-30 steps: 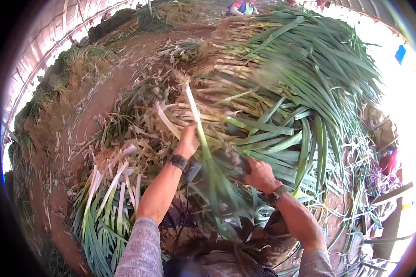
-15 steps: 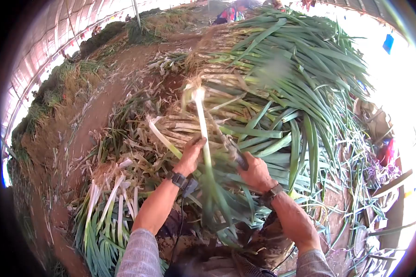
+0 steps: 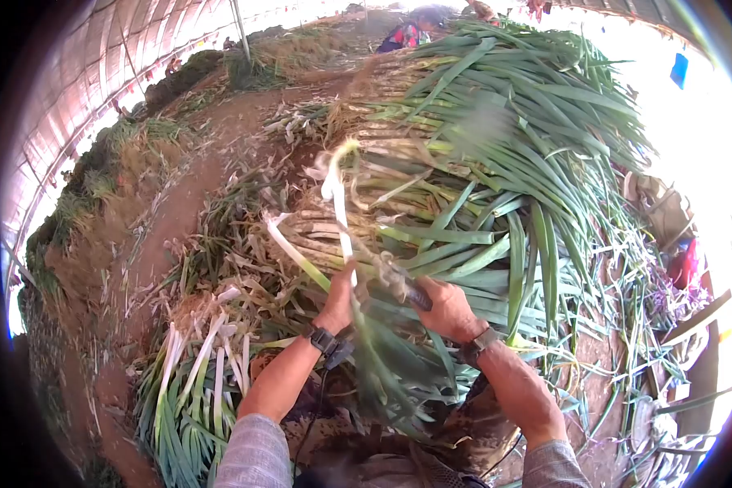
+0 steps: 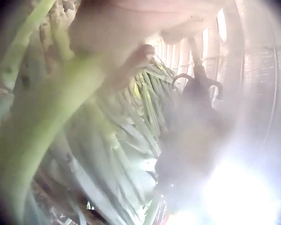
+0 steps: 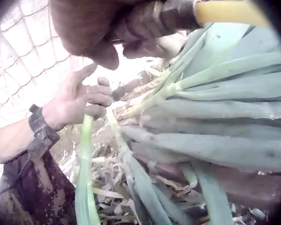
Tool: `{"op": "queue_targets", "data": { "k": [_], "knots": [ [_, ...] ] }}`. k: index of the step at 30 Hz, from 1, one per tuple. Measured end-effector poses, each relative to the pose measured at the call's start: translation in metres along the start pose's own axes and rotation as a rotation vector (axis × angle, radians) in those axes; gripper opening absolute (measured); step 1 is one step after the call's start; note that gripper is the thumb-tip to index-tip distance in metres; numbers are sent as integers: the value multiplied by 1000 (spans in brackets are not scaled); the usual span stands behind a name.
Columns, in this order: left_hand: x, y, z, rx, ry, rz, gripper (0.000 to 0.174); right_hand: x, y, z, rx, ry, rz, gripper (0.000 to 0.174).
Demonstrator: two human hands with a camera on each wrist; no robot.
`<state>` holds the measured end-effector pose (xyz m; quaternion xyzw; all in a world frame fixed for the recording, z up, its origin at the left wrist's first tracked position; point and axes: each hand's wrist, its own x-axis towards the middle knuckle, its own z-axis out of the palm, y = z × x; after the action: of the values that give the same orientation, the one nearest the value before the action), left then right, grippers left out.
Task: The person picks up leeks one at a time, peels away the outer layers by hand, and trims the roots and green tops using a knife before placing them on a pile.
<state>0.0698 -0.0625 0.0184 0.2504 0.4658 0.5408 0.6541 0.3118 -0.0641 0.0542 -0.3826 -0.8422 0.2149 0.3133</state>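
Observation:
My left hand [image 3: 339, 299] grips one leek [image 3: 339, 213] by its stalk, with the white shaft standing up and a loose strip curling at its top. In the right wrist view the left hand [image 5: 82, 101] has its fingers curled round the green stalk [image 5: 84, 159]. My right hand [image 3: 446, 309] holds a dark-handled tool [image 3: 416, 295] close to the leek's base, just right of the left hand. The same handle [image 5: 150, 21] shows in the right hand [image 5: 91, 33]; the tool's blade is hidden. The left wrist view is blurred and shows only the hand [image 4: 131, 23] and the stalk [image 4: 47, 122].
A big heap of leeks [image 3: 496, 146] fills the ground ahead and to the right. A smaller pile of pale-shafted leeks [image 3: 191, 374] lies at lower left among dry trimmings [image 3: 236, 244]. Bare earth [image 3: 179, 179] slopes at left. A person [image 3: 411, 28] crouches far behind.
The leek's white end has swung left and bent, with a strip of skin now curling off its top. Both hands have slid slightly lower and closer together.

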Motion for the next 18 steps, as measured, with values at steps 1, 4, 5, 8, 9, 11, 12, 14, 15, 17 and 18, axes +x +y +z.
{"op": "queue_targets", "data": {
  "k": [1, 4, 5, 8, 9, 11, 12, 14, 15, 17, 18],
  "knots": [
    [-2, -1, -2, -3, 4, 2, 47, -1, -6, 0, -16, 23, 94, 33],
    [-9, -4, -2, 84, -9, -29, 49, -4, -10, -6, -47, 12, 209, 32],
    [-9, -3, -3, 88, -8, -28, 49, -4, -9, -8, -61, -23, 221, 31],
    [-10, -2, -12, -12, -39, -32, 46, -7, -1, -3, -19, 41, 8, 29],
    [-9, -1, -17, -31, -112, -29, 44, -7, -1, -3, -15, 37, 4, 29],
    [-8, -6, -23, -61, -170, -37, 43, -12, 0, -5, -80, -102, 198, 29],
    [-8, -15, -28, -27, -57, -5, 40, -13, 3, -8, -131, -185, 246, 30],
    [-12, -32, -38, 38, 262, 53, 28, -18, 14, -14, -133, -295, 202, 32],
    [-8, -44, -52, 33, 278, 47, 28, -20, 16, -13, -142, -382, 159, 33],
    [0, -78, -85, 101, 502, 101, 21, -27, 9, -15, -130, -395, 170, 33],
    [1, -81, -92, 116, 567, 83, 20, -30, 14, -16, -146, -462, 186, 34]
  ]
}}
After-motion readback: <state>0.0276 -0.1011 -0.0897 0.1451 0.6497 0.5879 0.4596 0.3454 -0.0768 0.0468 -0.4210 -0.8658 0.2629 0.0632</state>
